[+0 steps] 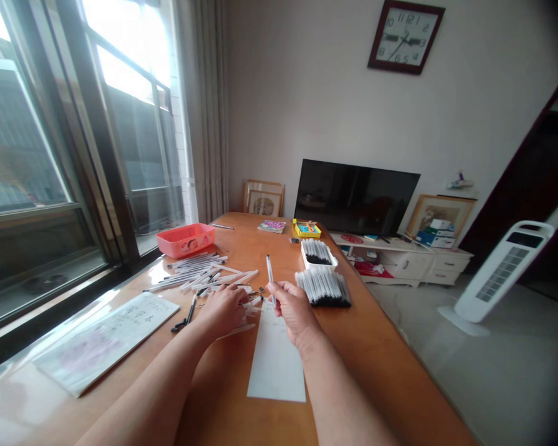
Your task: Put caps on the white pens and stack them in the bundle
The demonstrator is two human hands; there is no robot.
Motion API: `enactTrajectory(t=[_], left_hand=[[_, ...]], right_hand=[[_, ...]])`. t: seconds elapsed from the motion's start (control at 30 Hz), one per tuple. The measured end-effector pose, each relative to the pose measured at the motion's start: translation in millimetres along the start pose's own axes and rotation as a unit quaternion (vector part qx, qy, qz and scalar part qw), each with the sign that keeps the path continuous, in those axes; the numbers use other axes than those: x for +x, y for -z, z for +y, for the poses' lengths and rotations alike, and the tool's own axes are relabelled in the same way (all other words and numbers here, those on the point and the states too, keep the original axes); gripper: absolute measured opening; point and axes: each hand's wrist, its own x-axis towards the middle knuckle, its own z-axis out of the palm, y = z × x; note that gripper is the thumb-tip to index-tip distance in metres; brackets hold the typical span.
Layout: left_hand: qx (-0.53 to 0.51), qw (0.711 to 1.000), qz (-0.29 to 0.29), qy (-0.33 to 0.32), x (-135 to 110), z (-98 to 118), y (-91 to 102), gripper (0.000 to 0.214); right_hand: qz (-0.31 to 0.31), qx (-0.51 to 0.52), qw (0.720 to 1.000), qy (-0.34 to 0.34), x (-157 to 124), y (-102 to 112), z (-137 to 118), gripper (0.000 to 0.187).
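Upright between thumb and fingers of my right hand [291,310] is a pen [269,271] with a clear barrel and a dark tip at the top. The hand is closed on it, above the upper end of a white paper strip [276,365]. To its left, my left hand [224,310] reaches palm down into scattered pen parts [232,279]. Its fingers bend downward and look closed; whatever is under them is hidden. Small black caps [179,325] and a black pen piece [191,308] lie left of that hand.
Rows of pens [323,286] lie at the right, before a white box [331,266] of more pens. A pink basket [186,241] stands at the left, beyond a writing booklet [106,341]. Farther back are a yellow box [307,232] and a colourful booklet [271,226].
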Motion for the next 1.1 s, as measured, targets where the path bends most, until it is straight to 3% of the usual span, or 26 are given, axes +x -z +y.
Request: enactTrajectory(t=[0.3,0.5,0.67,0.8,0.9,1.0,1.1], left_hand=[[0.017,0.999,-0.009,0.045,3,3,-1.0,0.018],[-0.013,0.999,-0.007,0.036,2,-1,-3.7,0.019],[-0.073,0.997,0.004,0.023,3,-7,-10.7,0.022],[-0.158,0.986,0.046,0.023,6,-6,-11.6,0.022],[-0.307,0.947,0.059,0.072,7,2,-4.9,0.023],[-0.471,0.871,0.02,0.136,4,11,6.2,0.024],[-0.59,0.794,-0.012,0.151,0,18,15.8,0.027]], right_hand=[[0.002,-0.007,1.0,0.001,-1,-1,0,0.035],[0.001,-0.003,1.0,0.005,-2,-1,-1,0.034],[0.002,-0.004,1.0,0.004,-1,0,0,0.034],[0.005,-0.004,1.0,0.009,-2,0,-1,0.035],[0.011,-0.005,1.0,0.013,-3,0,-1,0.035],[0.018,-0.001,1.0,0.015,-2,0,-1,0.035],[0.029,0.012,0.999,0.018,0,0,-1,0.037]])
